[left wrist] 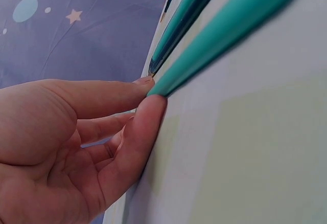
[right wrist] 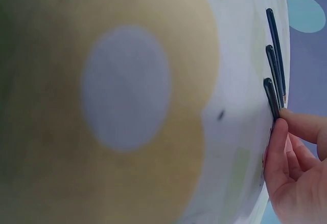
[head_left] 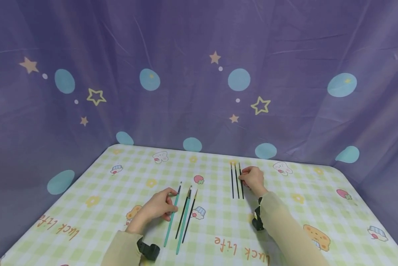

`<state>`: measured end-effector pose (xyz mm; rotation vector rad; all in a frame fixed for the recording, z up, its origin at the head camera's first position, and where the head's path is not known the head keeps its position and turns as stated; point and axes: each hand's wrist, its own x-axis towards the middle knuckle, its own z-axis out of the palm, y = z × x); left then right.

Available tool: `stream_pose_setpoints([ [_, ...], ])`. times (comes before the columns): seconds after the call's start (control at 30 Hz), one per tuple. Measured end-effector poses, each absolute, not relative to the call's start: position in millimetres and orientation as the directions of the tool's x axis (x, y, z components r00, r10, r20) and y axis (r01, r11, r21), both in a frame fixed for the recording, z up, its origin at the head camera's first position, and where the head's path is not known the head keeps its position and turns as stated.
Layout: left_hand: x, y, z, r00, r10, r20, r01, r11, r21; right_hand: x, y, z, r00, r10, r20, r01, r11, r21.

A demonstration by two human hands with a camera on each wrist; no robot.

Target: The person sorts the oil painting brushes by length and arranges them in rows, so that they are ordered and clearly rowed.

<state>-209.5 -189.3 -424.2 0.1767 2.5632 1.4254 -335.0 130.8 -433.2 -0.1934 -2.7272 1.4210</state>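
Head view: your left hand (head_left: 159,205) is pinching a teal brush (head_left: 169,229), your right hand (head_left: 254,180) a slim dark brush (head_left: 242,190).
Both grips are clamping, thumb and fingertips meeting on the brush; the wrist views are showing each pinch. Your teal one is forming the left edge of a group of four; beside it a black brush (head_left: 180,221) and a second teal brush (head_left: 181,236) are lying close together, another black brush (head_left: 188,221) just right of them. Your dark one is standing rightmost in a row of three, well apart and farther out, its two dark neighbours (head_left: 237,183) lying nearly parallel. All tips are pointing away from you. Checked green-and-white cloth (head_left: 95,221) is spreading beneath; behind it a purple curtain (head_left: 185,118) is hanging, patterned with stars and blue ovals.
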Motion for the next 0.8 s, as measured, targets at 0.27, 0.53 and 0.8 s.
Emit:
stream_pose_setpoints([
  [0.27,-211,-189,-426,-0.972,0.203,-0.121,0.006,0.531,0.847,-328,130,-431,-0.985,0.169,0.014,0.087,0.577,-0.812],
  [0.53,-211,-190,-425,-0.971,0.205,-0.119,0.007,0.523,0.852,-311,127,-427,-0.988,0.14,0.063,0.037,0.613,-0.789],
  [0.8,-211,-189,-425,-0.974,0.194,-0.119,0.003,0.533,0.846,-289,110,-421,-0.993,0.097,0.062,0.006,0.583,-0.812],
])
